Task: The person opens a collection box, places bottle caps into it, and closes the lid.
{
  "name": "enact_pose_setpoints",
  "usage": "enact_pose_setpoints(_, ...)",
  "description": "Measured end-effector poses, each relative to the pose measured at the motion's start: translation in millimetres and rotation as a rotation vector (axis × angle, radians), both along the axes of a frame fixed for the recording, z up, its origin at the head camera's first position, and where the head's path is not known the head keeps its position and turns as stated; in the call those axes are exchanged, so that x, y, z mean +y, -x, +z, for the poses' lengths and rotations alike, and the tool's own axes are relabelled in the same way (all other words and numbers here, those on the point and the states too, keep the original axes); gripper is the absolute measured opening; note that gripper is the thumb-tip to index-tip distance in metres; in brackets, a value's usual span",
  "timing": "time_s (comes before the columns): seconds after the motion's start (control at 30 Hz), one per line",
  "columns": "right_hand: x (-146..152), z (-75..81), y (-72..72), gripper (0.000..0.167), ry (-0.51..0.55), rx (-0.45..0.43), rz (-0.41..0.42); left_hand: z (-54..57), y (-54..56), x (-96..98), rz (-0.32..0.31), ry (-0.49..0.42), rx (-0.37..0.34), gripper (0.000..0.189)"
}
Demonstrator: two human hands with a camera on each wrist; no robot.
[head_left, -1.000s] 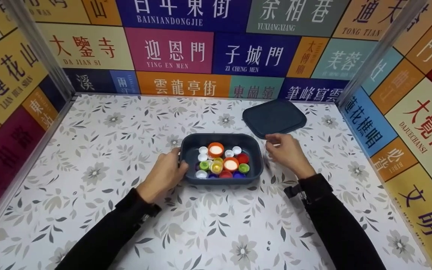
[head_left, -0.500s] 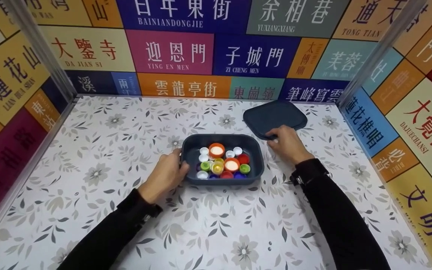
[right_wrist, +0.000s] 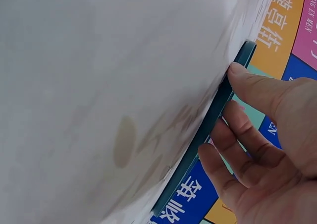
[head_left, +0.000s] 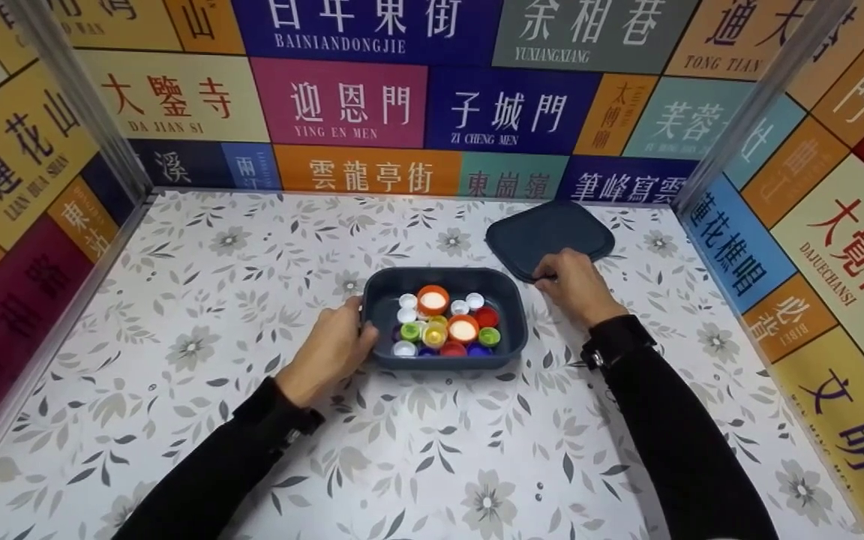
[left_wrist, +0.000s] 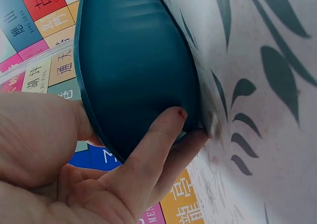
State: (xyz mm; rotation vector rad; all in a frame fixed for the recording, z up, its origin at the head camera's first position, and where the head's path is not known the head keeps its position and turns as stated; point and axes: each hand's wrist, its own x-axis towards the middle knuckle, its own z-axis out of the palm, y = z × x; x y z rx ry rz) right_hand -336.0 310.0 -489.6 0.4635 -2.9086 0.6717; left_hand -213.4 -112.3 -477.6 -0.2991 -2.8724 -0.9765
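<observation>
A dark blue plastic food container (head_left: 447, 363) stands mid-table, with orange, white, red, green, yellow and blue bottle caps (head_left: 433, 301) in it. My left hand (head_left: 325, 349) grips its left end. In the left wrist view, two fingertips (left_wrist: 171, 120) lie against the container's outer wall (left_wrist: 133, 60). The matching dark lid (head_left: 552, 234) lies flat behind and to the right of the container. At its near corner my right hand (head_left: 580, 289) pinches the edge. The right wrist view has the thumb (right_wrist: 247, 83) and fingertips along the thin lid rim (right_wrist: 185, 162).
A white tabletop (head_left: 252, 450) with a grey flower print lies under everything. Colourful panels (head_left: 342, 101) with Chinese lettering wall it in at the back and both sides, joined by metal corner posts (head_left: 87, 112).
My right hand has gone from beside the container's right end a little up and right to the lid's near edge. The left hand, container and lid have stayed in place.
</observation>
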Motion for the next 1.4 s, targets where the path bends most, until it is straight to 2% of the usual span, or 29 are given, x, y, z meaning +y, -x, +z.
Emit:
enact_pose_setpoints(0.3, 2, 4.1, -5.2, 0.013, -0.077, -0.078, -0.01, 0.2, -0.5, 1.2, 0.014, -0.003, -0.051, 0.043)
enact_pose_setpoints(0.57, 7, 2.9, -9.1, 0.014, -0.102, -0.082, 0.013, 1.5, -0.7, 1.0, 0.003, 0.0, -0.036, 0.047)
enact_pose_setpoints(0.77, 13, 0.3, -12.1, 0.015, -0.061, -0.034, 0.063, 0.8, 0.3, 0.3, -0.002, -0.01, -0.02, 0.049)
enact_pose_setpoints(1.07, 15, 3.7, -17.7, 0.015, -0.022, 0.085, 0.156, 0.6, 0.9, -0.5, 0.018, -0.009, -0.052, 0.05)
enact_pose_setpoints(1.4, 14, 9.7, -23.3, 0.012, -0.088, 0.211, 0.132, 1.8, -1.1, -0.1, 0.01, 0.007, -0.042, 0.049)
